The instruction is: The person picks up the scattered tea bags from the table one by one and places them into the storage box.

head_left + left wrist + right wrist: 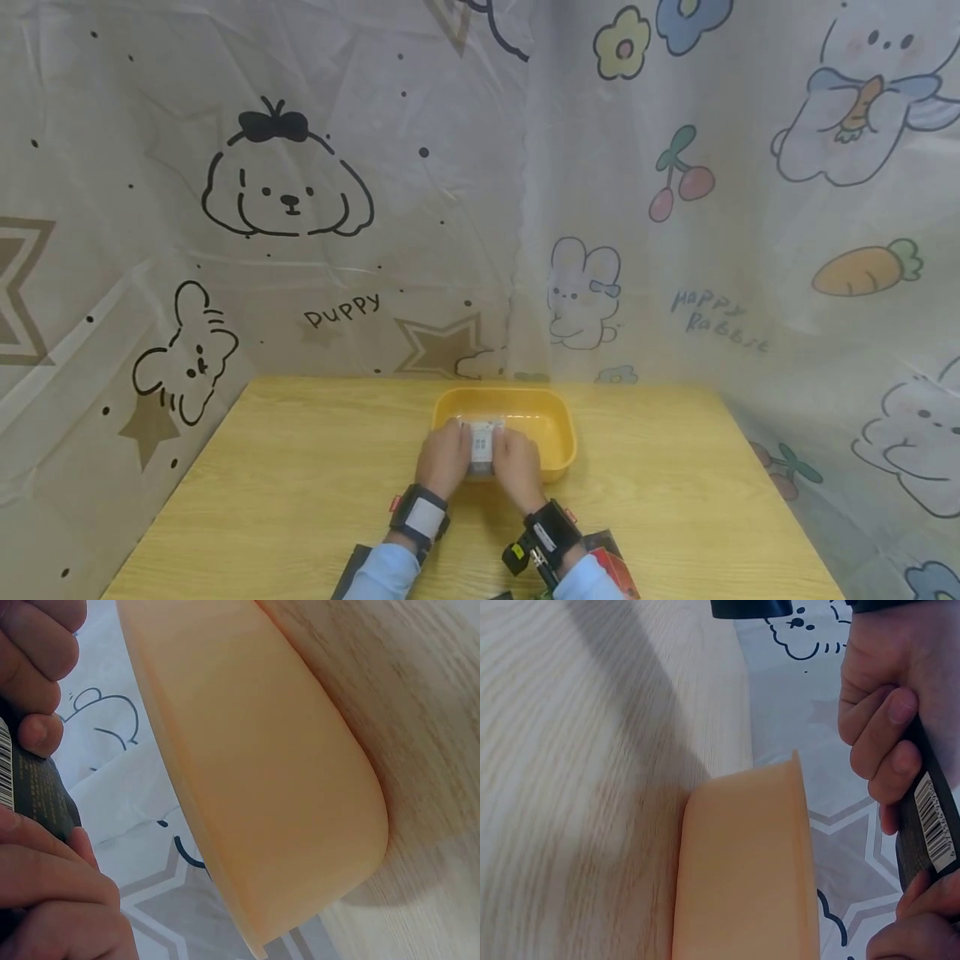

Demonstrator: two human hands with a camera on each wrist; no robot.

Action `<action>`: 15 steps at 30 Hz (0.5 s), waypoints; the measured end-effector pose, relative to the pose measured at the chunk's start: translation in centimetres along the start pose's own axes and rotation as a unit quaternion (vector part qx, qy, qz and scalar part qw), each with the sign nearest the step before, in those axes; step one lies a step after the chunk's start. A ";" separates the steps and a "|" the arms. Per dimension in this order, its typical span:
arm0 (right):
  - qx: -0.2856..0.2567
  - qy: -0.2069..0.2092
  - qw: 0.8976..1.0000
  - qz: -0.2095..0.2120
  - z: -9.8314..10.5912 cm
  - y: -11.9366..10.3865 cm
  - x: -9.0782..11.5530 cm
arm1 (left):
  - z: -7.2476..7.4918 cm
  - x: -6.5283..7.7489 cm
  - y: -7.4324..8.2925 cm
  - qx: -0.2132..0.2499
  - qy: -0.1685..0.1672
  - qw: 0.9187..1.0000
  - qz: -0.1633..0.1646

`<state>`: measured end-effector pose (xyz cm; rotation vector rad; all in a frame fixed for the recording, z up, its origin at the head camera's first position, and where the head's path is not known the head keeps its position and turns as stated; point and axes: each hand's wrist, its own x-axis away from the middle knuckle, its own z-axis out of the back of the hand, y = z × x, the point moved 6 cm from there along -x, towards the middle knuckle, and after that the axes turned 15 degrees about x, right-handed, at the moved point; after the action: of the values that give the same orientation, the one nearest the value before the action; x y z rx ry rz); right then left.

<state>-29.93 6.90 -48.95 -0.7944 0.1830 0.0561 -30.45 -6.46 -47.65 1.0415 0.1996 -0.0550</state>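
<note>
Both hands grip a small flat packet over the near side of a yellow plastic basin [567,425]. In the head view the packet [482,442] shows a whitish face with small grey marks; the wrist views show a dark side with a barcode [935,823]. My left hand [444,458] holds its left end, thumb on top and fingers curled beneath. The opposite end is held the same way by my right hand [517,468]. From the left wrist view, the packet [39,784] appears above the basin's rim. Whether it is torn cannot be seen.
The basin stands on a light wooden table [315,450] near its back edge, before a printed curtain [450,208]. By the front edge, partly behind the forearms, lie a dark flat object [351,572] and a red-and-dark object [613,568]. Black straps [552,533] circle the wrists.
</note>
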 end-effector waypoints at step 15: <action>0.048 0.033 0.998 -0.003 0.0 0.9 -1.4 | -1.1 -1.6 -0.1 -0.022 -0.011 1.000 -0.002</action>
<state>-31.45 7.57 -49.31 -0.7012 0.2434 0.0156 -32.21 -5.69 -47.94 0.9954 0.1820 -0.0657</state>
